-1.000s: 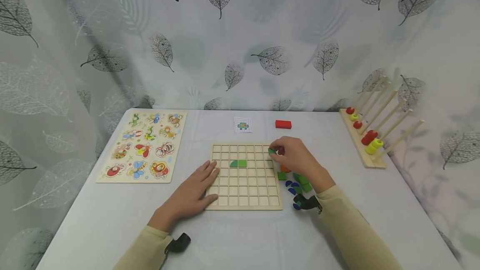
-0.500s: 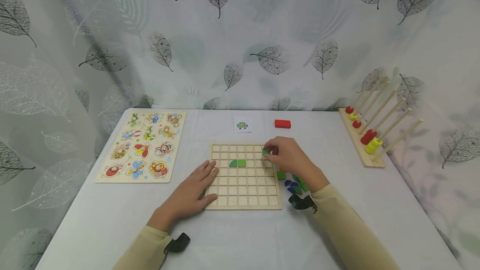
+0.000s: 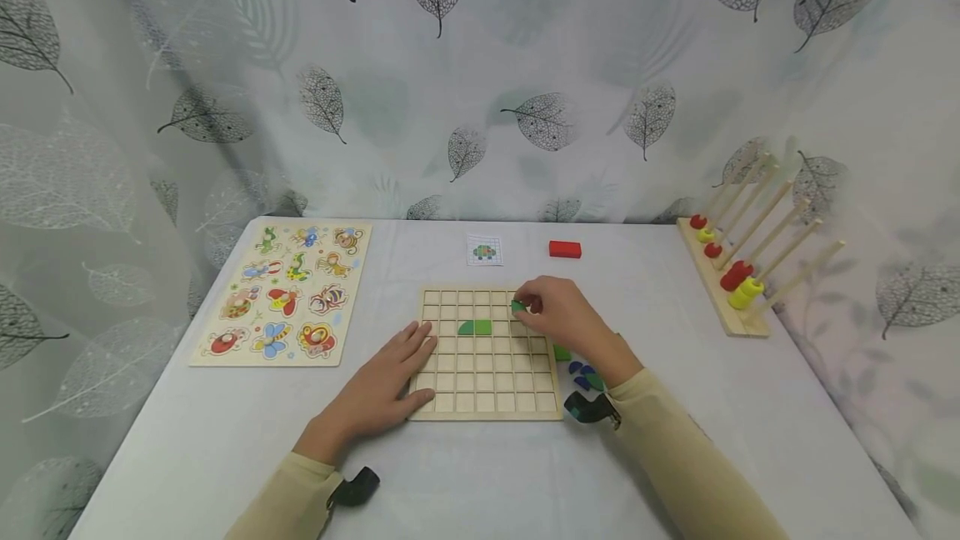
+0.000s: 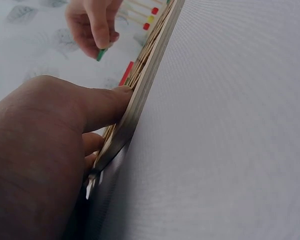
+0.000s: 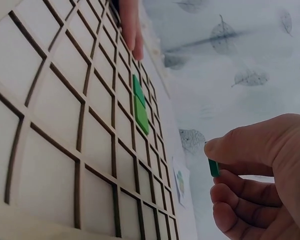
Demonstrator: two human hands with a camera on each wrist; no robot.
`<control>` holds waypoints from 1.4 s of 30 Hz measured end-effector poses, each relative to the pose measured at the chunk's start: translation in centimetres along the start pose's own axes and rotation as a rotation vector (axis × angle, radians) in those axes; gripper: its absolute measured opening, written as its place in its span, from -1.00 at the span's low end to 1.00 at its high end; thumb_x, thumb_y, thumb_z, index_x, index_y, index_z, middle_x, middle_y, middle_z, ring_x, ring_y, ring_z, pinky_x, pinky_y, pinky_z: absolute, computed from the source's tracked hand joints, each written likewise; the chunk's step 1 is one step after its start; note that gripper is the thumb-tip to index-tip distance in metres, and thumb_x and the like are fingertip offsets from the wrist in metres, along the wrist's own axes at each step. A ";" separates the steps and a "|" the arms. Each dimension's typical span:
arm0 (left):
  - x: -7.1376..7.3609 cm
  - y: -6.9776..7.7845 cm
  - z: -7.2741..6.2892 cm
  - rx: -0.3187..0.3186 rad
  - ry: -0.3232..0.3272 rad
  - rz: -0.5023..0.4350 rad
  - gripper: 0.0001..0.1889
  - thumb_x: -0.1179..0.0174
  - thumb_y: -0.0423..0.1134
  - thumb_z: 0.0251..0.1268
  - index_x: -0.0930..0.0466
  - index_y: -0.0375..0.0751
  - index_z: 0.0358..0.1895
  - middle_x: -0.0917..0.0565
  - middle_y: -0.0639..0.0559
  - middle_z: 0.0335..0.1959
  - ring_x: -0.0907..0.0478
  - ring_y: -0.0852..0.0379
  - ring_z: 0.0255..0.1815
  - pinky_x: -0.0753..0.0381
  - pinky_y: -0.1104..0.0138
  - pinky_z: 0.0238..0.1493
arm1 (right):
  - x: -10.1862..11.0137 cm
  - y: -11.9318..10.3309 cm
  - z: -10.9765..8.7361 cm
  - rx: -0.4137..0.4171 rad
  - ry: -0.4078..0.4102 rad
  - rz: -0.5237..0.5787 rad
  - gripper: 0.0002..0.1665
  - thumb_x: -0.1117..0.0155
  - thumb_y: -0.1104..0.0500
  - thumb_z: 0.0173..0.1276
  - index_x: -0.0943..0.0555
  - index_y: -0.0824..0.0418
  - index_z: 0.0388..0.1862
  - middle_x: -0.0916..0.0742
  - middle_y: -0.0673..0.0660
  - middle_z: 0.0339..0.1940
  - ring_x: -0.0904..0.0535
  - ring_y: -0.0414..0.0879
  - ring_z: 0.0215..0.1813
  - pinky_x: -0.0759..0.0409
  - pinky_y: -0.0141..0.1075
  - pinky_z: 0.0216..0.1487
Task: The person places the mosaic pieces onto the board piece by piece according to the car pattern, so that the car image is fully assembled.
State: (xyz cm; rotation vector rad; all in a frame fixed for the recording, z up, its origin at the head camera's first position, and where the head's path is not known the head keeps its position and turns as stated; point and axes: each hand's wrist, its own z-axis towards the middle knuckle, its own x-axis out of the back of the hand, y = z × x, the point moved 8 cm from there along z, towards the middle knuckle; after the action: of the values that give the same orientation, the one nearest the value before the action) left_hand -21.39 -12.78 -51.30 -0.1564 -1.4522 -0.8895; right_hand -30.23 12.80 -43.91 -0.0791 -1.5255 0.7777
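A wooden grid board (image 3: 465,382) lies mid-table. Two green tiles sit side by side in its cells: a quarter-round tile (image 3: 467,327) and a square tile (image 3: 483,327). My left hand (image 3: 378,386) rests along the board's left edge with fingers spread; in the left wrist view its thumb (image 4: 107,105) touches the rim. Above the upper right cells, my right hand (image 3: 562,312) pinches a small green tile (image 5: 213,167) between thumb and fingers, held clear of the board. The exact shape of that tile is hard to make out.
Loose blue and green pieces (image 3: 583,375) lie right of the board, partly hidden by my right arm. Behind it are a pattern card (image 3: 484,251) and a red block (image 3: 565,249). An insect puzzle (image 3: 285,298) lies left; a peg stand with rings (image 3: 723,277) stands right.
My right hand has moved left with the green tile, from the board's right edge to over its upper right cells. The left hand has stayed in place.
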 end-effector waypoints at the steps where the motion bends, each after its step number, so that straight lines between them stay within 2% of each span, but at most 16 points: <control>1: 0.0 0.0 0.0 0.002 -0.004 0.002 -0.14 -0.21 0.14 0.57 -0.20 -0.28 0.72 -0.08 -0.12 0.79 0.08 -0.11 0.79 -0.11 -0.06 0.69 | -0.1 -0.1 0.0 -0.001 -0.002 0.001 -0.79 -0.54 0.19 0.43 -0.83 0.22 -0.01 -0.74 -0.02 -0.26 -0.59 -0.10 -0.21 -0.67 -0.21 -0.14; 18: 0.2 0.1 0.0 0.005 -0.009 -0.003 -0.13 -0.21 0.15 0.57 -0.20 -0.27 0.73 -0.08 -0.11 0.79 0.08 -0.13 0.79 -0.08 -0.03 0.70 | -2.7 -0.8 0.5 -0.046 -0.060 -0.004 -0.78 -0.57 0.20 0.39 -0.83 0.21 -0.03 -0.74 -0.03 -0.29 -0.60 -0.12 -0.23 -0.67 -0.24 -0.17; 28: 0.3 0.2 0.0 -0.003 0.001 -0.004 -0.14 -0.23 0.13 0.56 -0.22 -0.30 0.71 -0.11 -0.15 0.77 0.06 -0.15 0.79 -0.08 -0.04 0.70 | -3.6 -1.1 1.0 -0.012 -0.069 -0.021 -0.78 -0.61 0.19 0.36 -0.83 0.22 -0.07 -0.74 -0.04 -0.33 -0.61 -0.17 -0.26 -0.68 -0.21 -0.15; 42: 0.2 0.1 0.0 0.001 -0.003 -0.012 -0.14 -0.22 0.15 0.56 -0.21 -0.28 0.72 -0.10 -0.13 0.78 0.07 -0.13 0.79 -0.08 -0.03 0.70 | -5.1 -0.4 1.3 -0.055 -0.117 -0.042 -0.82 -0.58 0.18 0.40 -0.84 0.17 -0.07 -0.75 -0.07 -0.28 -0.61 -0.15 -0.18 -0.69 -0.24 -0.03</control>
State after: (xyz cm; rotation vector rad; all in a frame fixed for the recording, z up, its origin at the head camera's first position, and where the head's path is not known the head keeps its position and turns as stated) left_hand -21.37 -12.79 -51.08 -0.1483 -1.4579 -0.8981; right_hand -30.48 9.43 -47.91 -0.0427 -1.6548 0.7177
